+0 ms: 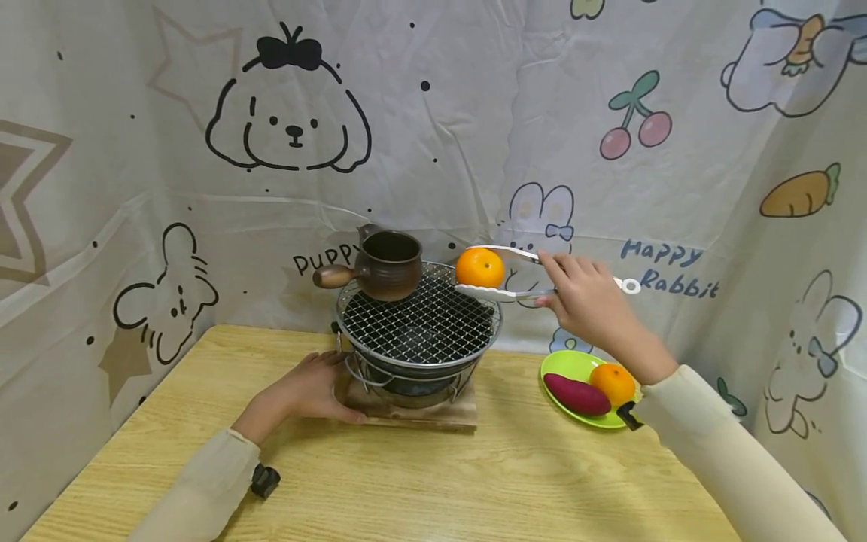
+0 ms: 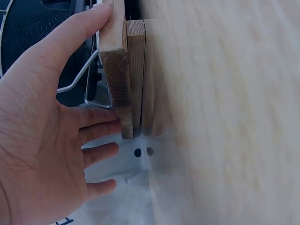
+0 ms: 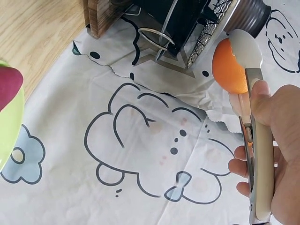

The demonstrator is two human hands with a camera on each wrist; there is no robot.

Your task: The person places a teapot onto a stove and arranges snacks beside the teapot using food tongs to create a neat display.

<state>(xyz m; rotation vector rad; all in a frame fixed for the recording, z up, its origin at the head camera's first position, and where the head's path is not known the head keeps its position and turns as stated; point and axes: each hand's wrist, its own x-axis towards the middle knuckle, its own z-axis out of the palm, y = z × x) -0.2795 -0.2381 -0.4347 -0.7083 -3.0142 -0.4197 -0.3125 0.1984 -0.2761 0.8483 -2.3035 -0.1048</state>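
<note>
"Sleeve (image 1: 725, 452), lower right; what's its grip on?"

"Right hand (image 1: 588, 297) clasps tongs (image 1: 504, 295); they pinch an orange (image 1: 479, 269) at centre, near the grill (image 1: 420, 324)."

"And left?"

"Left hand (image 1: 308, 391) unclenched, touching the board (image 1: 433, 418) below centre."

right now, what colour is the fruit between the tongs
Bright orange; the fruit shows best in the head view.

A creased, pale cloth (image 1: 467, 173) hangs behind and beside the light, wood-grained table (image 1: 515, 482). Printed on it are a puppy's head (image 1: 294, 135) with a black bow (image 1: 289, 53), cherries (image 1: 615, 143), an orange carrot (image 1: 795, 194), and blue lettering (image 1: 660, 254) reading "Happy Rabbit" beside a rabbit drawing (image 1: 542, 207).
</note>
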